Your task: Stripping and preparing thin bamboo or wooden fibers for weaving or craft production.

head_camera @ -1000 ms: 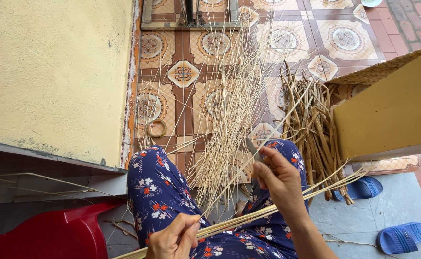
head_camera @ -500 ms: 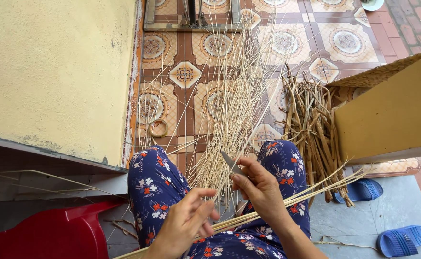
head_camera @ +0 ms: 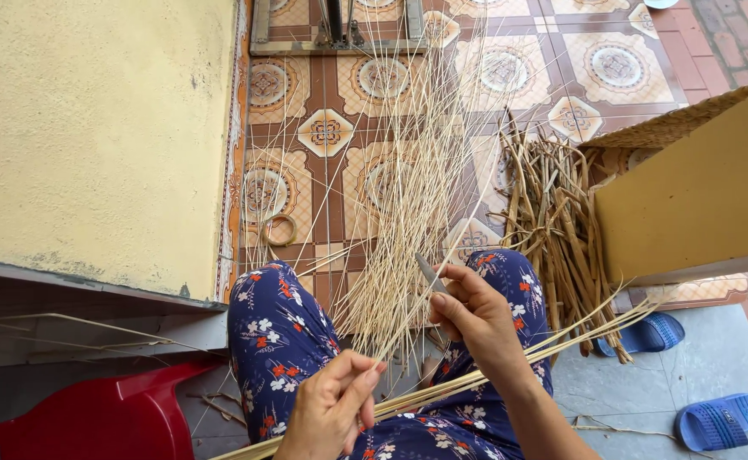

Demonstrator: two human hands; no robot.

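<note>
Currently, left hand (head_camera: 331, 411): fingers curled, pinching one thin pale strip (head_camera: 408, 328) between thumb and forefinger, low over the lap.
Right hand (head_camera: 469, 308): closed around a small knife (head_camera: 430, 273), blade pointing up-left, touching the same strip.
Strip: runs up from the left hand, past the blade, into the fan of split strips (head_camera: 399, 179) spread over the patterned tile floor (head_camera: 561, 51).
Long canes (head_camera: 510, 375): lie across the floral trousers (head_camera: 284, 341), under both hands.
Change: the left hand, half open half a second ago, now closes on the strip; the right hand sits slightly higher.
Pose: right forearm enters from lower right, wrist bent inward.
Surroundings: coarse cane bundle (head_camera: 553, 221), blue sandals (head_camera: 719, 422), red plastic stool (head_camera: 93, 422).
</note>
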